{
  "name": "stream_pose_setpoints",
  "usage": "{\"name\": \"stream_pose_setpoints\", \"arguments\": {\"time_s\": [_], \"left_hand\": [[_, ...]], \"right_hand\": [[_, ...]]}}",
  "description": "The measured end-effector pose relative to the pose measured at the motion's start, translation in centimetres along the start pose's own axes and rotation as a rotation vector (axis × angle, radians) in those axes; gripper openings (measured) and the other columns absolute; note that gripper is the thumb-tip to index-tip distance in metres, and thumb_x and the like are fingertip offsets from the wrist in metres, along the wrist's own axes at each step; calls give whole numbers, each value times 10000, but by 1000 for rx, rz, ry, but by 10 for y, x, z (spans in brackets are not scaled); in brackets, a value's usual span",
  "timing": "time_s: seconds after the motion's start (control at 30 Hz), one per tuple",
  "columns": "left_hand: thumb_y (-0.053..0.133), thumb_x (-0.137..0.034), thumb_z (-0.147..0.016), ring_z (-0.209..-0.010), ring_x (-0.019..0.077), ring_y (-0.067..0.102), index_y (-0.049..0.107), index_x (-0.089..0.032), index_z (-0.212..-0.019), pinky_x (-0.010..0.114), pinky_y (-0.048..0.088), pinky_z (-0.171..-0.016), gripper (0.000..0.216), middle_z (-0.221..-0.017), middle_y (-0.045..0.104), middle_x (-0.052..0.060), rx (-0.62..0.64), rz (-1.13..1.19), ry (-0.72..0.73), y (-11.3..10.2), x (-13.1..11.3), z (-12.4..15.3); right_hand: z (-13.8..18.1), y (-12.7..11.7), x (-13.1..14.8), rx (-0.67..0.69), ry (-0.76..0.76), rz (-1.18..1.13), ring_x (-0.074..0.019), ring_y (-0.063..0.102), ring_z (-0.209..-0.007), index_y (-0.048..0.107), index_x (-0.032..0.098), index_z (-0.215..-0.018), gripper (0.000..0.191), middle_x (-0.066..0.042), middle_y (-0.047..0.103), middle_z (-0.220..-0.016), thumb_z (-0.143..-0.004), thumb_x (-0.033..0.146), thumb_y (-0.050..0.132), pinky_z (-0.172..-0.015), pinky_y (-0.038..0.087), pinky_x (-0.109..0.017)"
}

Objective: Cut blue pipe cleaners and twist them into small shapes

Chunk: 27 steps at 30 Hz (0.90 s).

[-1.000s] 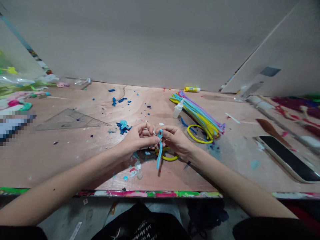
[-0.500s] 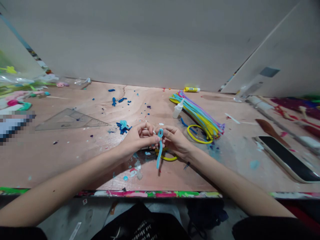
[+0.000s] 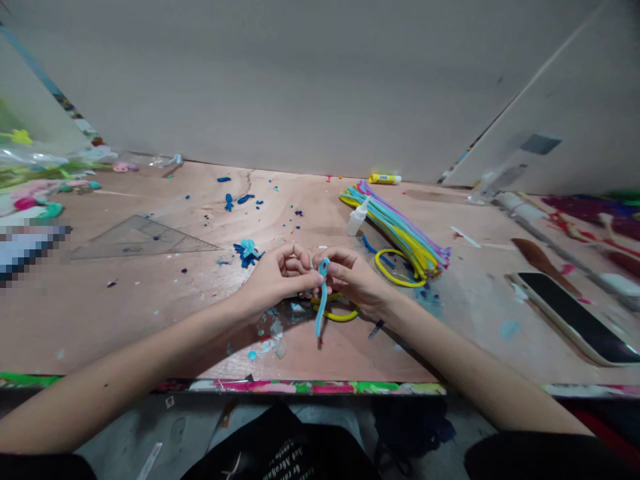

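Observation:
Between my fingertips is a light blue pipe cleaner (image 3: 321, 310), bent into a small loop at the top with its tail hanging down. My left hand (image 3: 285, 272) pinches it from the left, thumb just below the loop. From the right, my right hand (image 3: 353, 277) is closed on the loop with thumb and fingers. A yellow pipe cleaner ring (image 3: 343, 317) lies on the table under my hands, partly hidden by them. Left of my left hand sits a small bundle of blue pipe cleaner pieces (image 3: 247, 252).
Colored pipe cleaners (image 3: 400, 227) lie bundled at the right behind a white dropper bottle (image 3: 358, 219). A glue stick (image 3: 385, 179) rests by the back wall. There is a clear set square (image 3: 143, 240) at left, and a phone (image 3: 575, 317) beside a brown strip (image 3: 543, 263) at right.
Both hands and the light blue pipe cleaner have shifted very slightly to the right. The grip stays the same, with the loop still at the top.

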<state>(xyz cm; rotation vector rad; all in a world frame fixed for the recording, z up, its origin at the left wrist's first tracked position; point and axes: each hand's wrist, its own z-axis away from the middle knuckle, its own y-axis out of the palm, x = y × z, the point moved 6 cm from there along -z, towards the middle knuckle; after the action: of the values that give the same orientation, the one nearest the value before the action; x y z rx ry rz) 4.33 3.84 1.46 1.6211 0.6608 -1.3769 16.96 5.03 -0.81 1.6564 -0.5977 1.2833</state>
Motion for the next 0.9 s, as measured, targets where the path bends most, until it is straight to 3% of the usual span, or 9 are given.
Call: {"name": "stream_pose_setpoints", "arguments": {"time_s": [0.2, 0.33, 0.4, 0.5, 0.63, 0.73, 0.9], "left_hand": [[847, -243, -712, -630, 113, 696, 506, -167, -795, 195, 516, -594, 359, -689, 708, 6, 4, -13, -24, -1, 2, 1], [855, -238, -700, -635, 118, 695, 525, -164, -801, 210, 532, -611, 353, -685, 700, -7, -21, -4, -6, -2, 0, 1], [866, -227, -683, -616, 103, 679, 537, -161, -801, 209, 533, -610, 355, -688, 691, -23, -67, 25, 12, -6, -2, 1], [868, -232, -674, -585, 91, 646, 580, -158, -853, 212, 530, -597, 347, -662, 672, -41, -151, 54, 33, -12, -4, 0], [863, -276, -674, -581, 101, 621, 638, -147, -913, 207, 494, -550, 352, -671, 688, -12, -199, 13, 9, -16, -3, 0], [858, -288, -679, -595, 105, 616, 669, -142, -894, 217, 497, -569, 322, -678, 693, 0, -203, -17, 8, -16, -3, 0], [849, -263, -679, -597, 102, 622, 692, -150, -860, 216, 492, -583, 265, -689, 707, 0, -210, -60, 56, -16, -4, -1]], "right_hand": [[-2, -1, -4, -2, -4, -21, -73, 590, -531, 703, 205, -787, 340, 43, 632, -667, -655, 450, 898, -501, 502, -175], [0, -5, 7, -13, -56, 108, -92, 625, -581, 709, 231, -888, 309, 31, 665, -749, -749, 480, 825, -543, 545, -209], [3, -5, 21, -27, -193, 330, -106, 644, -630, 702, 235, -967, 255, 13, 684, -828, -826, 439, 763, -573, 562, -230], [14, 3, 45, -45, -589, 864, -127, 658, -710, 692, 211, -958, 101, -17, 697, -876, -877, 271, 707, -619, 563, -240], [30, 16, 42, -1, -1010, 1315, -161, 702, -883, 676, 239, -1124, 232, -49, 735, -1015, -932, 140, 590, -735, 587, -273], [37, 20, 37, 7, -1137, 1483, -183, 705, -972, 676, 250, -1178, 281, -63, 736, -1105, -954, 127, 558, -776, 596, -301], [45, 30, 43, 32, -1287, 1602, -185, 697, -870, 695, 192, -1149, 264, -84, 744, -1020, -950, 104, 545, -699, 599, -302]]}}
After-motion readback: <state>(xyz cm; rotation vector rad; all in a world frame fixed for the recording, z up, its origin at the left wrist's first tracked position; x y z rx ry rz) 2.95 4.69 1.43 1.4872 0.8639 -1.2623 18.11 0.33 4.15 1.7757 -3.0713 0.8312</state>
